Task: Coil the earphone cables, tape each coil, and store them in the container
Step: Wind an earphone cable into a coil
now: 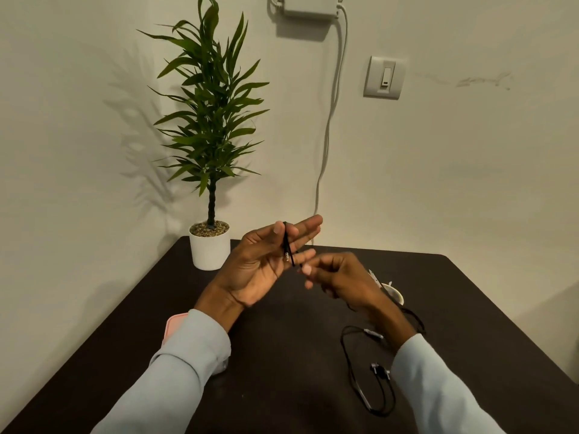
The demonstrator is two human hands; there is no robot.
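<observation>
My left hand point(263, 264) is raised above the dark table point(282, 355), palm up with the fingers stretched out. Its thumb pins a black earphone cable point(287, 245) against the fingers, and the metal jack plug hangs at the palm. My right hand point(336, 275), slightly blurred, has its fingers curled just right of the left fingertips and pinches the same cable. The rest of the cable point(357, 374) lies in loose loops on the table under my right forearm, earbuds near the sleeve. A pink-lidded container point(174, 328) peeks out from behind my left sleeve.
A white roll of tape point(396, 294) sits on the table behind my right wrist, with a small white object beside it. A potted plant point(209, 245) stands at the table's back left corner against the wall. A white cord point(326, 136) hangs down the wall.
</observation>
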